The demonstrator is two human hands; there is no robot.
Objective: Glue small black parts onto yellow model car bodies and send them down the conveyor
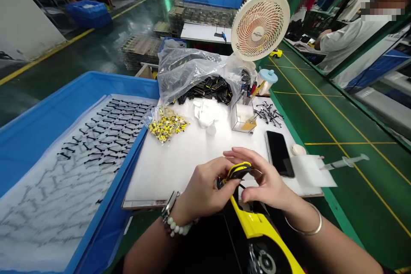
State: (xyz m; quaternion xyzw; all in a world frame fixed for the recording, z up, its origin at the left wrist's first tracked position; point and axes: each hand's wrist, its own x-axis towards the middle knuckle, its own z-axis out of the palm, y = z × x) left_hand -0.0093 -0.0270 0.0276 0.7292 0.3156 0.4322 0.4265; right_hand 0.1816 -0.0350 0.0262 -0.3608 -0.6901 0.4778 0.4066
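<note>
Above my lap, my left hand (208,186) is closed on a small curved black-and-yellow part (239,170), thumb in front and fingers behind. My right hand (265,182) curves around the part's right side, fingers and thumb apart; whether its fingertips touch the part is unclear. Just below both hands lies a yellow toy car body (257,224) with a dark window area and a black wheel with a silver hub. Whether the small part is joined to the car body cannot be made out, as my fingers cover that spot.
A blue bin (96,78) at left holds rows of black rod-shaped parts. On the white worktable (173,171) are a bag of yellow pieces (167,126), black parts under plastic (208,87), a phone (280,154), a syringe (346,162) and a fan (260,25). A co-worker (349,38) sits at right.
</note>
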